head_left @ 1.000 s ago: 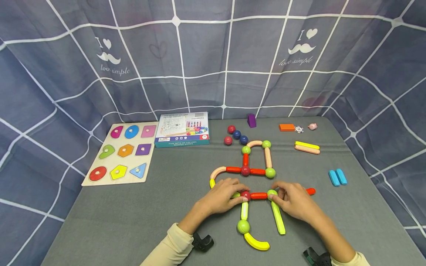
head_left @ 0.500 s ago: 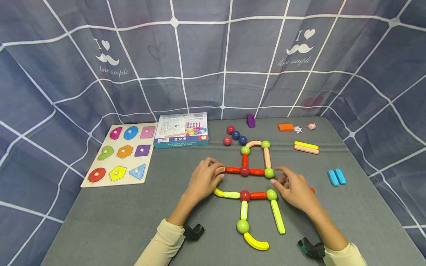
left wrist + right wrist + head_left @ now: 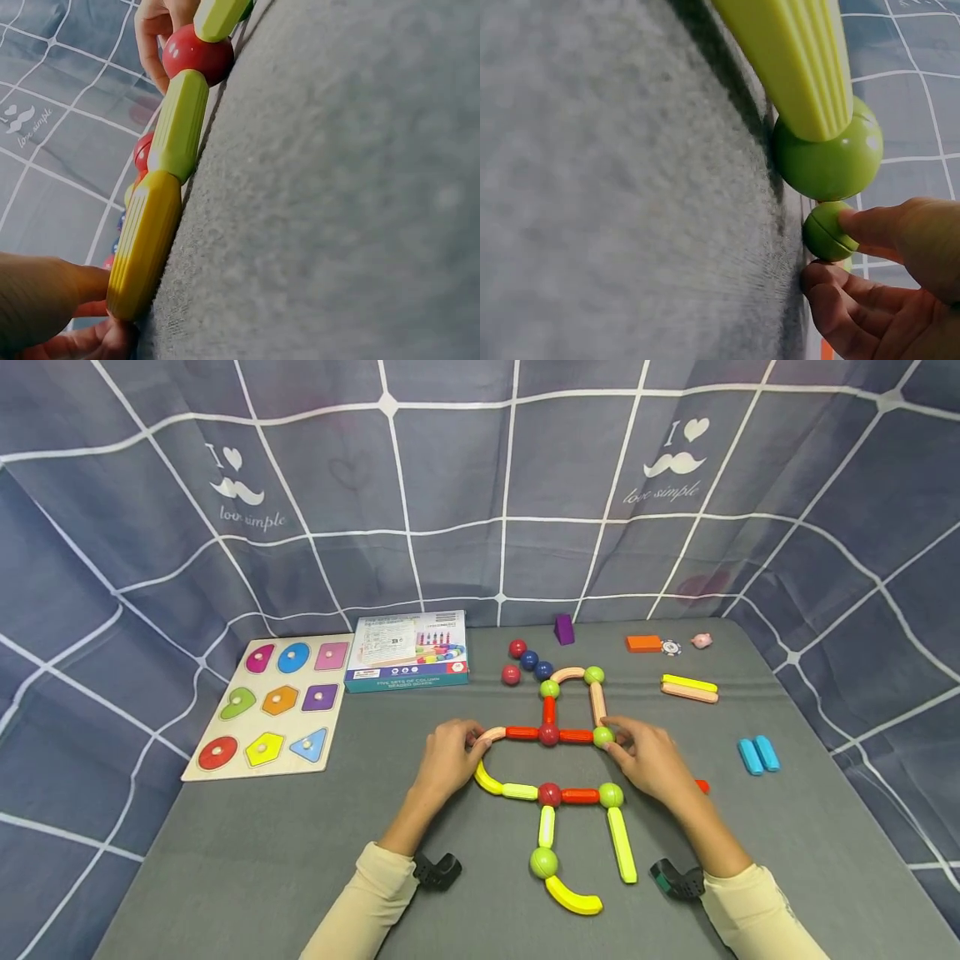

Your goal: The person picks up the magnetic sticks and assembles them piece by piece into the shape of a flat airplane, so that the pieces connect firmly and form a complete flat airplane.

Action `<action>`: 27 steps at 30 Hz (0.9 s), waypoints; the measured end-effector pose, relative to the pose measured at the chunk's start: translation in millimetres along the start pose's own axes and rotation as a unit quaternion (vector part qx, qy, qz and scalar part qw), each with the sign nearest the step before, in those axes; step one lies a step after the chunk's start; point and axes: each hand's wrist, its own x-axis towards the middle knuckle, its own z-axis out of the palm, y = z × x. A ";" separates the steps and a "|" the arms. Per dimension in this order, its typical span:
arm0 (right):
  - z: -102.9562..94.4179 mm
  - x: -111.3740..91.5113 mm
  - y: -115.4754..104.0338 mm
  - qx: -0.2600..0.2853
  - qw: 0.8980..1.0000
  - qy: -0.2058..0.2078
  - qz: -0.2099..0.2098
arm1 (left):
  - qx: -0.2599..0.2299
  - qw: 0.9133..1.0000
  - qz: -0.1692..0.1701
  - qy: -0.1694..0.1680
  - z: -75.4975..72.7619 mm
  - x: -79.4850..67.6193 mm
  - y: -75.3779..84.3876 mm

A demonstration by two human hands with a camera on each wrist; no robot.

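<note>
A figure of building rods and balls lies on the grey table. My left hand pinches its left bend, where a peach curved rod meets a yellow curved rod. In the left wrist view, thumb and fingertips are at the end of the yellow curved rod. My right hand holds the upper-row green ball between thumb and fingers, also seen in the right wrist view as the farther green ball. Below, a red ball joins light-green and red rods, and another green ball bears a straight light-green rod.
Red and blue balls lie close behind the figure. A shape puzzle board and a box stand back left. Yellow and peach rods, blue pieces and a pink pig figure lie at the right.
My left hand has gone from the lower red ball to the left bend. My right hand has moved from the lower green ball to the upper one. The upper part has shifted slightly away.
</note>
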 end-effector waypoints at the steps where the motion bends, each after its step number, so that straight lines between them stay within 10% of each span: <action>1: 0.5 2.3 0.4 0.000 1.000 0.002 -0.001 | -0.001 1.000 0.000 0.001 0.3 1.6 -0.4; 13: -4.3 5.8 1.8 -0.001 1.000 0.031 -0.002 | 0.016 1.000 0.016 0.006 -1.0 14.1 -0.2; 18: -17.2 -21.0 -5.8 0.017 0.999 -0.026 -0.009 | 0.024 0.993 0.119 -0.006 -12.7 1.7 16.6; 23: -16.8 -41.2 -12.5 0.070 0.990 -0.124 0.001 | -0.048 0.940 0.300 -0.155 -16.8 -18.5 43.8; 27: -10.1 -45.5 -14.8 0.090 0.987 -0.132 0.002 | -0.042 0.896 0.364 -0.251 -10.5 -38.5 63.4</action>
